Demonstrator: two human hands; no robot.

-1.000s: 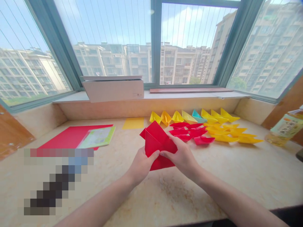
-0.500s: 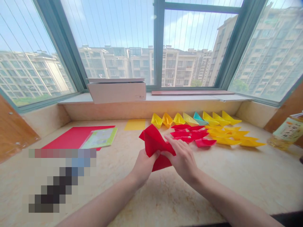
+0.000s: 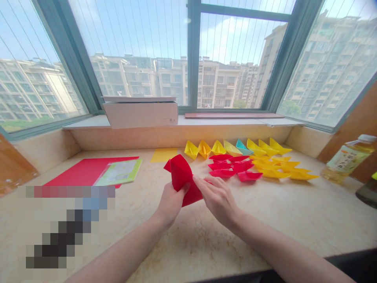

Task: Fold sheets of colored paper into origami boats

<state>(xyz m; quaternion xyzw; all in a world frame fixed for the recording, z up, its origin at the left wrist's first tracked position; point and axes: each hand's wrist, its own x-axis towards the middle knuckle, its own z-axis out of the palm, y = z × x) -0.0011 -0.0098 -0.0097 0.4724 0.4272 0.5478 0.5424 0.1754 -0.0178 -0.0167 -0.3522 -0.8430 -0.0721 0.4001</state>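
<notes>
A partly folded sheet of red paper (image 3: 182, 173) is held up above the counter between my two hands. My left hand (image 3: 172, 200) is closed on its left side, with the thumb pressed on the near face. My right hand (image 3: 217, 196) grips the right side, fingers together along the fold and covering that part of the paper. Just beyond my right hand lie several red paper boats (image 3: 221, 173). Yellow paper boats (image 3: 273, 173) sit to their right, and a back row holds more boats, among them a teal boat (image 3: 244, 147).
Red paper sheets (image 3: 70, 171) lie at the left under a green-and-white packet (image 3: 120, 173). A yellow sheet (image 3: 164, 155) is near the back wall. On the sill stands a white box (image 3: 141, 114). An oil bottle (image 3: 347, 159) stands at the right. A blurred-out patch hides the counter's left front.
The right side of the red paper, which stuck out beside my right thumb, is now pressed under my right fingers. The view has shifted slightly right, showing more of the bottle.
</notes>
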